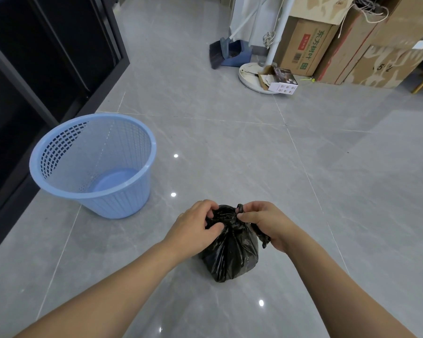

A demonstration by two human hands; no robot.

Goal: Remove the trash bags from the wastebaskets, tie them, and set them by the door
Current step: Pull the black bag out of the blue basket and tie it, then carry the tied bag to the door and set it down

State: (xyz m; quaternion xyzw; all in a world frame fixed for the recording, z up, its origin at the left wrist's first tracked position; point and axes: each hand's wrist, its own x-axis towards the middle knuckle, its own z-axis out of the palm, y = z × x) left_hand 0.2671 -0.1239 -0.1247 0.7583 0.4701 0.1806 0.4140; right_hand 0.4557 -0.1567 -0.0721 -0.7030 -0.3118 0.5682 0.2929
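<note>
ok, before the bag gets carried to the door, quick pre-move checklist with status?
1. Trash bag out of the blue wastebasket: ok, it sits on the floor beside it.
2. Wastebasket empty: ok, bare bottom visible, no liner.
3. Both hands on the bag's neck: ok, left hand and right hand each pinch plastic at the top.
4. Knot finished: cannot tell, the neck is bunched but fingers cover it.
5. Bag intact, nothing spilled: ok on the visible side, floor around it shows no debris.
6. Door location and path: cannot tell, no door clearly identifiable in view.
</note>
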